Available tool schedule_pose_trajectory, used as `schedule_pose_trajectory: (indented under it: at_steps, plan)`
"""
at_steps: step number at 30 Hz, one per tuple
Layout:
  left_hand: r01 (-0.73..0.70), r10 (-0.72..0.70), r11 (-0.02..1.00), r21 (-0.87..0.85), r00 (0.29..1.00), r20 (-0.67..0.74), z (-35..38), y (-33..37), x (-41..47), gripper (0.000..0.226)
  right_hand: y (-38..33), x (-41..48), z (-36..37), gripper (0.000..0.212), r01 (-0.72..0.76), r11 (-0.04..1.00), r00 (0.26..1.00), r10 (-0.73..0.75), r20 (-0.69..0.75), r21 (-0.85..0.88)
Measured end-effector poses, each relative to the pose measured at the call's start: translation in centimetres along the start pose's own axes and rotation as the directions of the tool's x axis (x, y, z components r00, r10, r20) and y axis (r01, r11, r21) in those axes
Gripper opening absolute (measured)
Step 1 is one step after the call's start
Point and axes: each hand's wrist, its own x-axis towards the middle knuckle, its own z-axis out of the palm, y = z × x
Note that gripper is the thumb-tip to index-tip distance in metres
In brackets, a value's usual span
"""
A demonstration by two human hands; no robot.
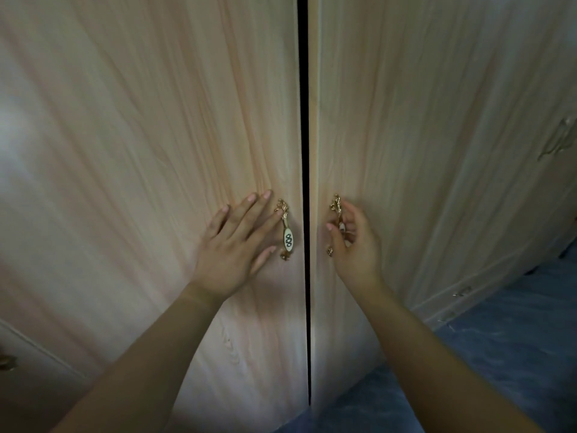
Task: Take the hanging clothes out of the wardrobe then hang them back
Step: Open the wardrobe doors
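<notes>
Two pale wood wardrobe doors fill the view, the left door (140, 151) and the right door (421, 135), with a thin dark gap between them. Each door carries a gold handle with a white oval plate. My left hand (234, 242) lies flat on the left door with straight fingers, its fingertips touching the left handle (286, 235). My right hand (354, 242) curls its fingers round the right handle (336, 210), which it partly hides. No clothes are visible; the inside of the wardrobe is hidden.
Another wardrobe door with a gold handle (557, 142) stands at the far right. Blue patterned floor (499, 354) runs along the lower right. A lower cabinet front with a knob (7, 362) shows at the bottom left.
</notes>
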Motion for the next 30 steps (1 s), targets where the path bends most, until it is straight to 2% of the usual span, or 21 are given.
schedule_pose_trajectory:
  at_steps: [6, 12, 16, 24, 30]
  plan:
    - [0.048, -0.043, 0.996, -0.07, 0.997, 0.07, -1.4, 0.6, -0.1, 0.054, -0.6, -2.0, -2.6, 0.045, -0.04, 0.998, 0.999, 0.04, 0.004, 0.044]
    - [0.202, -0.142, 0.955, -0.217, 0.954, 0.265, -4.2, 3.1, 0.2, 0.058, -1.2, -4.5, -7.4, 0.062, -0.03, 0.998, 0.999, 0.029, 0.019, 0.057]
    - [0.231, -0.121, 0.921, -0.314, 0.935, 0.332, -6.6, 6.6, 1.1, 0.058, -1.8, -6.0, -11.7, 0.065, -0.048, 0.998, 0.999, 0.048, 0.025, 0.027]
    - [0.158, -0.014, 0.746, -0.648, 0.975, 0.221, -10.8, 18.0, 8.7, 0.058, -0.9, -8.0, -23.6, 0.063, -0.026, 0.999, 1.0, 0.026, -0.015, -0.026]
    - [-0.011, 0.113, 0.658, -0.753, 0.99, 0.085, -11.6, 27.7, 14.8, 0.059, 2.1, -7.8, -32.8, 0.056, -0.087, 0.996, 0.995, 0.089, -0.056, 0.028]
